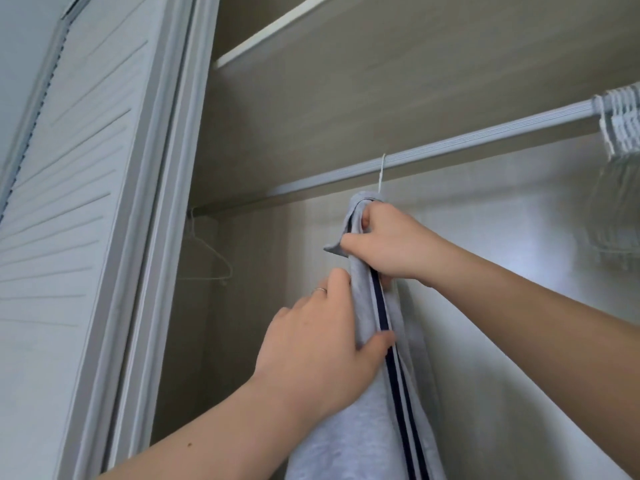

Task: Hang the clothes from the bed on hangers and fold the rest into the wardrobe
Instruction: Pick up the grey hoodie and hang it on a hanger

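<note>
In the wardrobe (311,98), a grey garment (363,427) on the rail (450,143).
The right hand (388,244) gripped its top fold, and the left hand (322,351), fingers curled, pinched the cloth just below; a white hanger hook (382,171) hung it from the rail.

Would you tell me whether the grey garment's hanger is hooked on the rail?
Hooked on: the hanger's white hook loops over the rail, with the grey garment hanging below.

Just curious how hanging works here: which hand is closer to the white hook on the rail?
Right. The right hand grips the grey garment just below the hook; the left hand holds it lower down, farther from the hook.
</note>
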The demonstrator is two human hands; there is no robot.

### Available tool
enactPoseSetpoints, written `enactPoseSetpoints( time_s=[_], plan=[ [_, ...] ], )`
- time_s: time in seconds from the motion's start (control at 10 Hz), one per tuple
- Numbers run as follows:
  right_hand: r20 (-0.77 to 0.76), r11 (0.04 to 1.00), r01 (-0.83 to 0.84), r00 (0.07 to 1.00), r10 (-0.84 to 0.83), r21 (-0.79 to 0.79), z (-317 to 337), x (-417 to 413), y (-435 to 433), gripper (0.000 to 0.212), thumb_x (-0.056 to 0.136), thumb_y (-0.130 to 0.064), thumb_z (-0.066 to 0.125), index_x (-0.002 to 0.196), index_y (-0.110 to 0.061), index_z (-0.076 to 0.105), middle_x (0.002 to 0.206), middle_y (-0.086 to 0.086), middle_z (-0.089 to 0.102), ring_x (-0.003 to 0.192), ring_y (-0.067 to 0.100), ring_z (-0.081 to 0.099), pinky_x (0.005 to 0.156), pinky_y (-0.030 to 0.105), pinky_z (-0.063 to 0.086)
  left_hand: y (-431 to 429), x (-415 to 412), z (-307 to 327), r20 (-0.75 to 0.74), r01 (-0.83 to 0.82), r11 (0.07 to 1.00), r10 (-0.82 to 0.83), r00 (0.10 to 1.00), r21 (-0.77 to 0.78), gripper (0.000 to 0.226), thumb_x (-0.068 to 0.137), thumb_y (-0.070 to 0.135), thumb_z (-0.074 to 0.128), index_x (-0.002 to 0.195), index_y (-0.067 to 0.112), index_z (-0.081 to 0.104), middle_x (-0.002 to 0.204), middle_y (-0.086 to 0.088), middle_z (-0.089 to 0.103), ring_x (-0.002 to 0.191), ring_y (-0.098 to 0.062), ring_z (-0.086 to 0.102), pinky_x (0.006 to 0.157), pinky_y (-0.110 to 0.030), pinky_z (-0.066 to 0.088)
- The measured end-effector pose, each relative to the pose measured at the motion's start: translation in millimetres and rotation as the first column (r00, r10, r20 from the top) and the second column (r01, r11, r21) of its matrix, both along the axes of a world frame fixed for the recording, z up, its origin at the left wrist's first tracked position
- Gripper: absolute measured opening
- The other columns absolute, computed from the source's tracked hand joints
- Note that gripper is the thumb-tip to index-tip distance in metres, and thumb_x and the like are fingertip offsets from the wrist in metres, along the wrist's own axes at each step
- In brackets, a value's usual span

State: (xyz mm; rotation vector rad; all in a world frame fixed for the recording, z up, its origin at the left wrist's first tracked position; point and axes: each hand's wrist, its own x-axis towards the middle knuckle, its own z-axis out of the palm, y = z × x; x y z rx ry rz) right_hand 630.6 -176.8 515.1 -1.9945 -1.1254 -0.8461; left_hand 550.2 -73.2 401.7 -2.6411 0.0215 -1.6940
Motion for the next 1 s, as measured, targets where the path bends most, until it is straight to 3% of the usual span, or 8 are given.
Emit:
enactPoseSetpoints(
  time_s=[0.2, 0.3, 0.4, 0.5, 0.6, 0.8, 0.9, 1.0],
  plan=[
    [0.055, 0.994, -0.08, 0.996, 0.076, 0.07, -1.6, 13.2, 39.1, 0.03, 0.082, -0.033, 0.063, 0.069, -0.015, 0.043, 0.062, 0.004, 0.047, 0.058, 0.021, 0.043, 0.056, 0.034, 0.034, 24.7, -7.6, -1.5, -0.139, -0.125, 0.992, 0.125, 0.982, 0.004, 0.042, 0.091, 0.042, 0.056, 0.087, 0.029, 0.017, 0.075, 0.007, 0.047, 0.062, -0.015, 0.049, 0.052, -0.035, 0.031],
    [0.028, 0.986, -0.149, 0.989, 0.147, 0.075, -2.8, 21.2, 64.2, 0.022, 0.082, -0.03, 0.06, 0.079, -0.011, 0.048, 0.067, 0.007, 0.053, 0.062, 0.024, 0.051, 0.057, 0.04, 0.045, 45.7, -11.5, -2.8, -0.187, -0.221, 0.975, 0.217, 0.958, -0.001, 0.036, 0.093, 0.028, 0.051, 0.085, 0.028, 0.016, 0.074, 0.006, 0.047, 0.056, -0.016, 0.046, 0.047, -0.032, 0.023],
    [-0.017, 0.977, -0.202, 0.979, 0.203, 0.07, -2.3, 28.7, 92.3, 0.023, 0.085, -0.028, 0.058, 0.091, -0.006, 0.053, 0.075, 0.009, 0.057, 0.066, 0.025, 0.056, 0.065, 0.046, 0.056, 67.7, -12.6, -4.5, -0.259, -0.325, 0.946, 0.312, 0.914, -0.007, 0.032, 0.093, 0.018, 0.05, 0.09, 0.027, 0.02, 0.076, 0.004, 0.051, 0.058, -0.019, 0.052, 0.046, -0.032, 0.033],
    [-0.039, 0.969, -0.246, 0.968, 0.247, 0.032, -1.3, 37.4, 123.3, 0.017, 0.087, -0.024, 0.056, 0.084, -0.008, 0.054, 0.074, 0.008, 0.059, 0.065, 0.025, 0.056, 0.06, 0.041, 0.052, 89.2, -8.8, -5.4, -0.333, -0.404, 0.914, 0.366, 0.869, -0.05, 0.03, 0.094, 0.01, 0.05, 0.096, 0.027, 0.025, 0.081, 0.001, 0.054, 0.063, -0.021, 0.057, 0.049, -0.036, 0.044],
    [-0.042, 0.972, -0.235, 0.971, 0.234, -0.026, -1.1, 45.9, 155.3, 0.019, 0.091, -0.024, 0.054, 0.082, -0.008, 0.056, 0.071, 0.007, 0.06, 0.06, 0.021, 0.055, 0.052, 0.029, 0.04, 106.2, -2.1, -5.3, -0.404, -0.462, 0.884, 0.395, 0.825, -0.078, 0.036, 0.09, 0.001, 0.052, 0.098, 0.025, 0.026, 0.081, -0.002, 0.053, 0.059, -0.018, 0.05, 0.046, -0.031, 0.035],
    [-0.086, 0.956, -0.24, 0.97, 0.228, -0.171, 7.0, 66.3, 214.7, 0.021, 0.098, -0.021, 0.048, 0.083, -0.007, 0.052, 0.078, 0.016, 0.056, 0.064, 0.032, 0.057, 0.058, 0.036, 0.042, 130.1, 12.7, 4.5, -0.526, -0.612, 0.791, 0.52, 0.673, 0.0, 0.04, 0.089, -0.001, 0.056, 0.121, 0.014, 0.038, 0.085, -0.003, 0.052, 0.073, -0.025, 0.055, 0.058, -0.036, 0.041],
    [-0.148, 0.93, -0.268, 0.96, 0.237, -0.251, 13.9, 77.1, 242.0, 0.022, 0.103, -0.015, 0.045, 0.086, -0.005, 0.056, 0.089, 0.021, 0.062, 0.072, 0.036, 0.065, 0.056, 0.038, 0.053, 135.3, 20.7, 12.6, -0.565, -0.688, 0.724, 0.59, 0.577, 0.053, 0.045, 0.093, 0.002, 0.055, 0.133, 0.009, 0.037, 0.116, -0.012, 0.062, 0.101, -0.035, 0.063, 0.071, -0.04, 0.042],
    [-0.164, 0.926, -0.324, 0.941, 0.295, -0.194, 17.6, 82.7, 272.2, 0.022, 0.101, -0.012, 0.048, 0.115, 0.001, 0.06, 0.114, 0.024, 0.063, 0.1, 0.039, 0.065, 0.066, 0.034, 0.05, 138.2, 28.4, 21.4, -0.586, -0.759, 0.642, 0.658, 0.472, 0.111, 0.041, 0.096, 0.008, 0.055, 0.134, 0.007, 0.04, 0.121, -0.013, 0.06, 0.104, -0.031, 0.062, 0.072, -0.038, 0.04]
  ],
)
